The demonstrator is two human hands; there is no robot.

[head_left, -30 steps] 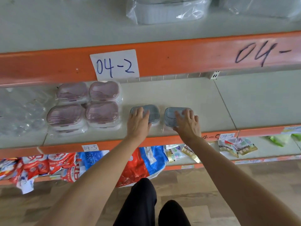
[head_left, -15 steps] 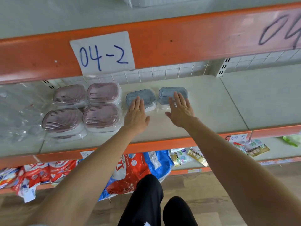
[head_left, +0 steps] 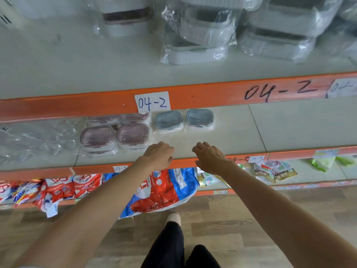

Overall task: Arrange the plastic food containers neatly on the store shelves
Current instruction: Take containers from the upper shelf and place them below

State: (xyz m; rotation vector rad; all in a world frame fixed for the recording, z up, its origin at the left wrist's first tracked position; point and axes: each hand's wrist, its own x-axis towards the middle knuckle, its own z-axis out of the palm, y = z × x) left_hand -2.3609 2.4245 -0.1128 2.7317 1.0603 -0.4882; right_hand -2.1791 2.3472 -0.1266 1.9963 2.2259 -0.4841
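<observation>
Two blue containers [head_left: 169,119] [head_left: 200,118] sit side by side at the back of the shelf [head_left: 241,130]. The far pink containers [head_left: 134,118] are partly hidden behind a paper label [head_left: 152,102]. The left hand [head_left: 159,156] and right hand [head_left: 209,157] hold nothing, fingers loosely bent.

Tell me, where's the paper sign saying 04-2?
In the head view, the white paper 04-2 sign is stuck on the orange shelf beam, just above the left grey-blue lidded plastic container.
</observation>
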